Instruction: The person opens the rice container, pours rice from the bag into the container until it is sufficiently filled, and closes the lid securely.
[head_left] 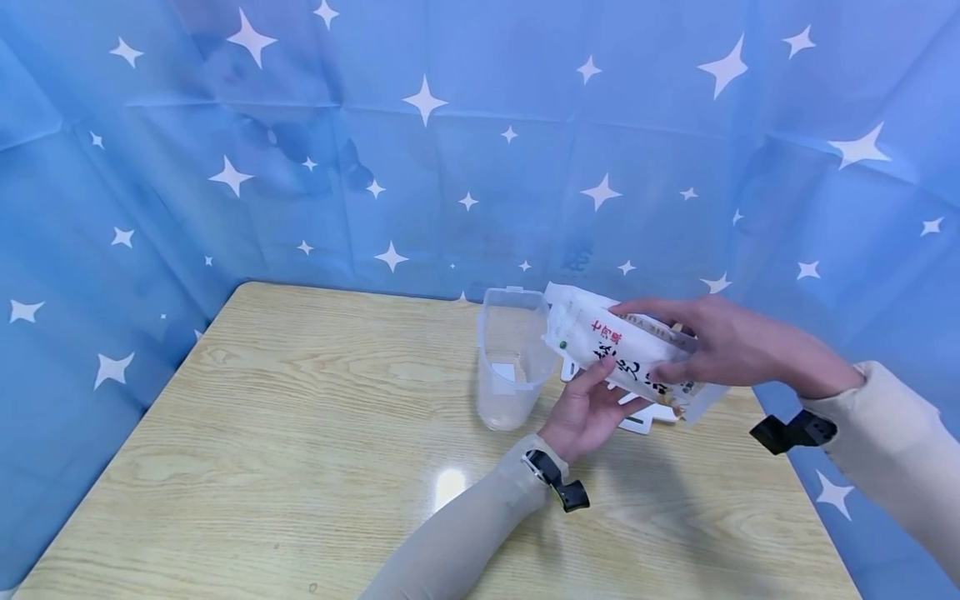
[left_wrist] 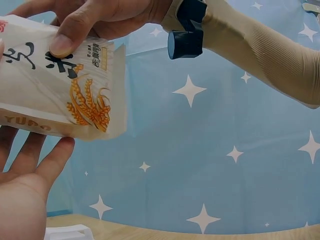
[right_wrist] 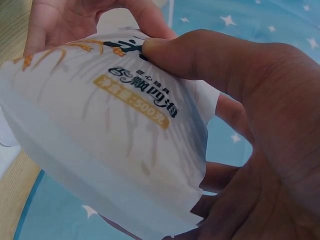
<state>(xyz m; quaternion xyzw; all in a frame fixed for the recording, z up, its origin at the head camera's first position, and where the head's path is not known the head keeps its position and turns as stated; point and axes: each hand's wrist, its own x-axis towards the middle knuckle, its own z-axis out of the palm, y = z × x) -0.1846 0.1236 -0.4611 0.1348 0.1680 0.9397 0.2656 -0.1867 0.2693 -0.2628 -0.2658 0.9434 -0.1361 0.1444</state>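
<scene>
Two hands (head_left: 588,417) (head_left: 716,342) hold one bag (head_left: 628,348) near perhaps one white slotted piece (head_left: 662,413).

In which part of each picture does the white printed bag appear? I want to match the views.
Head: the white bag, right of centre, near the clear container.
Left wrist: bag at upper left, cut by the edge.
Right wrist: bag, large, from left edge to centre.
Shared landmark: the right hand, gripping it.

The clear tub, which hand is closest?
The left hand, the lower one in the head view; the right hand grips the white bag farther from the clear tub.
</scene>
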